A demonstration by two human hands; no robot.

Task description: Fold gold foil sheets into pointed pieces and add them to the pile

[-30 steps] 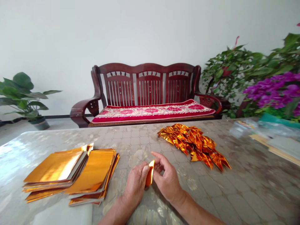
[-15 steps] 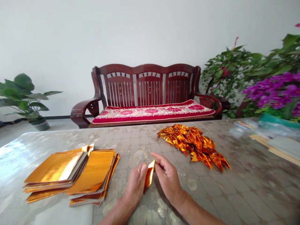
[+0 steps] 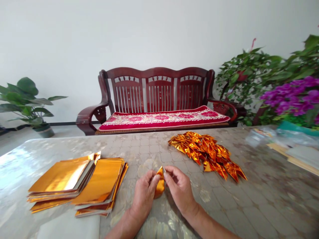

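Together, our two bare hands meet low in the middle of the view, just above the table, with one small folded piece of shiny gold-orange foil paper [image 3: 159, 186] between them. Our left hand [image 3: 144, 191] grips its left side, thumb laid over the front and fingers curled behind. Our right hand [image 3: 179, 189] pinches the upper right edge close to the pointed top, thumb and forefinger drawn together and the other fingers bent inward. We see the foil standing roughly upright, its lower part bowed

Beneath lies a wide grey-brown table covering with a glossy floral and lattice pattern [image 3: 219, 202]. To our left sit two neighbouring stacks of flat gold-orange foil sheets, the farther-left one [image 3: 61, 176] just beside the other [image 3: 99, 179], their edges uneven. Close to us, below the stacks, is a flat whitish translucent sheet [image 3: 69, 227]. To our right, beyond the hands, we have a heap of pointed, folded gold-orange foil shapes [image 3: 206, 151], overlapping one another. Near the right edge rest crumpled clear plastic bags [image 3: 286, 137]

Past the table we face a dark red slatted wooden bench [image 3: 159, 88] with a red and white floral seat cover [image 3: 161, 119], a broad-leaved green potted plant [image 3: 27, 96] on its left and bright purple blossoms [image 3: 291, 96] on its right, before a plain pale wall [image 3: 149, 33]
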